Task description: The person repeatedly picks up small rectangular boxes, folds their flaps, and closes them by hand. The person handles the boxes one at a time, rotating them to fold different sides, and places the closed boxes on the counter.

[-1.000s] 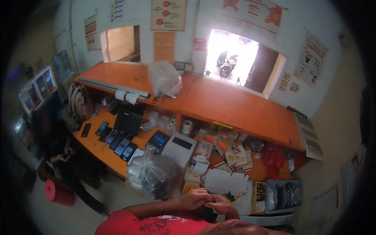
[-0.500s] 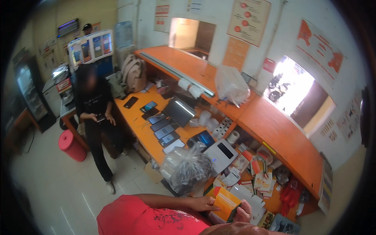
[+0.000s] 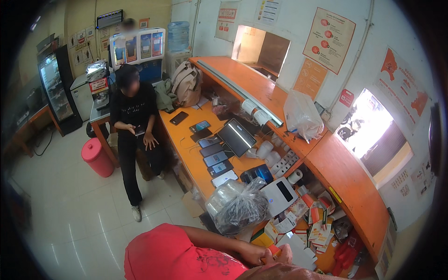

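My left grip [image 3: 252,253] and right grip [image 3: 283,254] meet, fingers bent, a small orange piece [image 3: 276,251] showing between them; which one grasps it I cannot tell. A yellow-orange box [image 3: 262,238] sits just beyond, near the clear plastic bag [image 3: 243,205] on the worktop [image 3: 183,134].

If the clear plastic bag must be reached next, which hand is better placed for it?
Probably the left hand: it is nearer to the bag, which lies ahead. The right hand is farther right and might cross the left.
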